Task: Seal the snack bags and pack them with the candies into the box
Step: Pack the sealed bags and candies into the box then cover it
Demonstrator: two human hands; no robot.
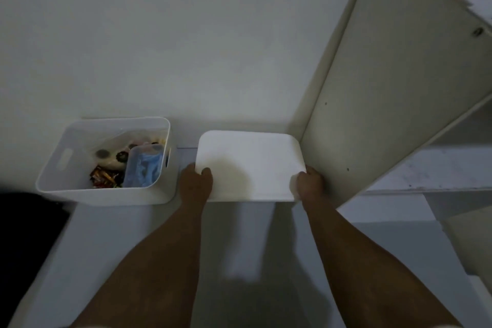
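We see the white box [106,157] on the counter [133,234], holding wrapped candies [104,177] and a clear snack bag [145,168]. Right of the box, left hand [197,181] and right hand [310,181] pinch the white lid [250,162] at its near corners.

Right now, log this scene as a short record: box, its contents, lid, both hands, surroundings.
box: white box with handle slots, open, at left on the white surface
contents: wrapped candies, a clear bag with blue inside, other snacks
lid: white lid, off the box, to its right
left hand: left hand grips the lid's near left corner
right hand: right hand grips the lid's near right corner
surroundings: cabinet panel at right, wall behind
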